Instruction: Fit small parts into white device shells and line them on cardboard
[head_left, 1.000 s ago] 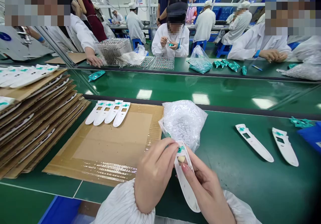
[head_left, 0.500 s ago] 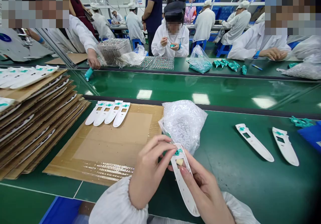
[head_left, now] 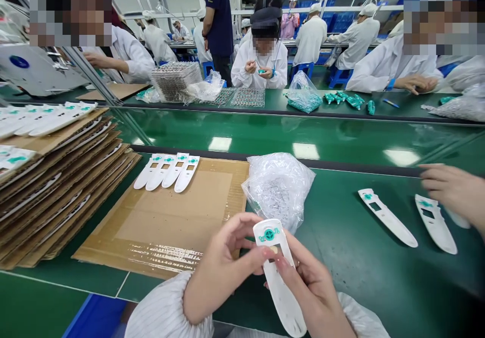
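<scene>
Raised up a bit now: left hand and right hand pinch the white plastic piece, four more pieces already lined up on the cardboard.

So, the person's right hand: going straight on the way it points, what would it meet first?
The white plastic casing, which the right hand already touches, as far as depth shows.
</scene>
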The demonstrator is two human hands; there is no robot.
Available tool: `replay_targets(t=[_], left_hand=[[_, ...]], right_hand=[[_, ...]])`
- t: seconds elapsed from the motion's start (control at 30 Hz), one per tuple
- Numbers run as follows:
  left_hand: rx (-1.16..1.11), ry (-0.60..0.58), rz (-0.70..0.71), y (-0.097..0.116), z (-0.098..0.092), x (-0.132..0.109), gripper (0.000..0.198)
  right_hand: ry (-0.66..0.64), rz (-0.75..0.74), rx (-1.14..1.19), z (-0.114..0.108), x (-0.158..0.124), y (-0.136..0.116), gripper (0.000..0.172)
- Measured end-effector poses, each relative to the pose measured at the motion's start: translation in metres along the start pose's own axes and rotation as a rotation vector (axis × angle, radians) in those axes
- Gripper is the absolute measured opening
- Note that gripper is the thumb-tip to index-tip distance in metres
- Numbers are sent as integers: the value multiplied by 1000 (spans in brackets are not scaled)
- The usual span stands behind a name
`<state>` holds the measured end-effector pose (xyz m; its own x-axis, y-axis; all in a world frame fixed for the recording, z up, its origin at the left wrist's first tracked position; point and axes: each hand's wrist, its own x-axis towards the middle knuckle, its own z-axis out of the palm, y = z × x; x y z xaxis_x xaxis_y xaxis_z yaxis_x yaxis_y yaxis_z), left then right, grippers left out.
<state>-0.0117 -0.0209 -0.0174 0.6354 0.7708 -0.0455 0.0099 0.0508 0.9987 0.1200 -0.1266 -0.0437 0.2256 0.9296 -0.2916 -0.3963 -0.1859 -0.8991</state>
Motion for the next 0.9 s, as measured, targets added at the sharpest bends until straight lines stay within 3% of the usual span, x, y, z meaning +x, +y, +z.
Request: replay_targets(t=[0.2, 0.33, 0.43, 0.47, 0.57, 0.67, 0.77, 0.9], left_hand=[[218, 30, 5, 10, 9, -13, 12], [309, -12, 45, 22, -18, 5, 25], [569, 30, 98, 32, -64, 43, 31], [726, 53, 74, 34, -81, 58, 33], [922, 164, 43, 29, -129, 100, 29], [1066, 220, 23, 15, -156, 128, 28], [1203, 247, 14, 0, -166, 140, 32], [1327, 317, 50, -10, -176, 142, 31]], right_hand=[[0, -17, 142, 14, -3, 0, 58], [-20, -43, 42, 4, -6, 6, 71], [115, -182, -332, -41, 1, 2, 61], [179, -224, -491, -63, 6, -1, 59], [426, -372, -968, -136, 28, -6, 61], [517, -506, -1376, -195, 48, 0, 65], [497, -503, -1602, -221, 53, 15, 61], [441, -674, -1815, -217, 43, 30, 60]])
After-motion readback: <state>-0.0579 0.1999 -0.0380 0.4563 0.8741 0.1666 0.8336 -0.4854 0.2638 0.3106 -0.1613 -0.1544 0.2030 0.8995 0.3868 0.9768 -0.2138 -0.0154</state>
